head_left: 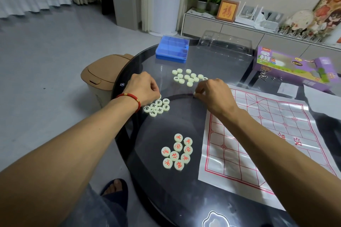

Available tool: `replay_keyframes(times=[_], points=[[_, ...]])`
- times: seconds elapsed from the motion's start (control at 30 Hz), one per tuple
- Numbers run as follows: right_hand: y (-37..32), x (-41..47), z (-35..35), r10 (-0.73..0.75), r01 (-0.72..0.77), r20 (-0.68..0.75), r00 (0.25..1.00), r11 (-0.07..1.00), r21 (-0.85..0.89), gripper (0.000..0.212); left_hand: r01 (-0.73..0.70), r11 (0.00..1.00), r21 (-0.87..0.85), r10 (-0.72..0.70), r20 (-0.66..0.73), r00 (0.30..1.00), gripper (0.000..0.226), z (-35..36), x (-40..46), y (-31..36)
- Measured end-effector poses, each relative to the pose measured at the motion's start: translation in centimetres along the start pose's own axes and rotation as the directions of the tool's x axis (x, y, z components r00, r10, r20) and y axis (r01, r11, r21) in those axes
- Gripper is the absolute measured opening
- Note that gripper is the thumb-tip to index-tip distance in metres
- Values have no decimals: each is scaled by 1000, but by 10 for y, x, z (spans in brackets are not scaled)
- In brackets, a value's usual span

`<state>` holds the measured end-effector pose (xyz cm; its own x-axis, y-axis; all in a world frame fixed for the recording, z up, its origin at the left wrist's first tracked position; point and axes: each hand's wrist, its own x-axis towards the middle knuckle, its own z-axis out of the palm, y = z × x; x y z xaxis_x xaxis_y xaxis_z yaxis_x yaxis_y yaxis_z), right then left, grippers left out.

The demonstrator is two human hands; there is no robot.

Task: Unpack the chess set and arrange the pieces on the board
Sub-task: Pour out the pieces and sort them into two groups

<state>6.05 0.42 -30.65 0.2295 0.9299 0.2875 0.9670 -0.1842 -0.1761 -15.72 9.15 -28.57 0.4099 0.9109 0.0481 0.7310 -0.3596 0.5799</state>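
Pinching one cream disc each, the left hand (143, 88) and right hand (215, 94) work beside the red-lined plastic board (267, 134), nine red-marked cream discs (177, 151) nearer.

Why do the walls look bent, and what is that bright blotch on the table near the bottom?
Head view: the wide-angle lens bows straight lines, so walls and curtains lean near the edges. The blotch is a ceiling light mirrored in the dark glass table. The plastic board sheet shows soft glare; the right hand is slightly motion-blurred.
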Motion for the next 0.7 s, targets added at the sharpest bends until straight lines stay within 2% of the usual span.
replay_keyframes(times=[0.2, 0.37, 0.47, 0.53, 0.57, 0.63, 0.7], points=[[-27, -2, 3, -99, 86, 43, 994, 969, 231, 8, -21, 1000, -3, 21, 9, 1000, 19, -2, -2, -3], [-51, 2, 11, -144, 123, 53, 988, 948, 295, 11, -40, 999, 19, 40, 8, 999, 17, -1, -2, -5], [-47, 10, 7, -71, 57, 32, 997, 949, 309, 17, -37, 999, 17, 37, -3, 999, 18, -1, -3, -6], [-30, 19, 5, 87, -71, -60, 994, 971, 229, 19, -35, 999, 1, 35, -9, 999, 20, -2, -4, -5], [-18, 23, 5, 149, -137, -88, 985, 982, 132, 17, -36, 999, -4, 35, -15, 999, 21, -3, -4, -5], [2, 27, 6, 219, -226, -76, 973, 970, -93, 16, -50, 999, -8, 50, -31, 998, 22, -5, -6, -3], [14, 28, 8, 230, -235, -48, 972, 948, -214, 18, -71, 997, -14, 70, -42, 997, 23, -5, -6, -2]])
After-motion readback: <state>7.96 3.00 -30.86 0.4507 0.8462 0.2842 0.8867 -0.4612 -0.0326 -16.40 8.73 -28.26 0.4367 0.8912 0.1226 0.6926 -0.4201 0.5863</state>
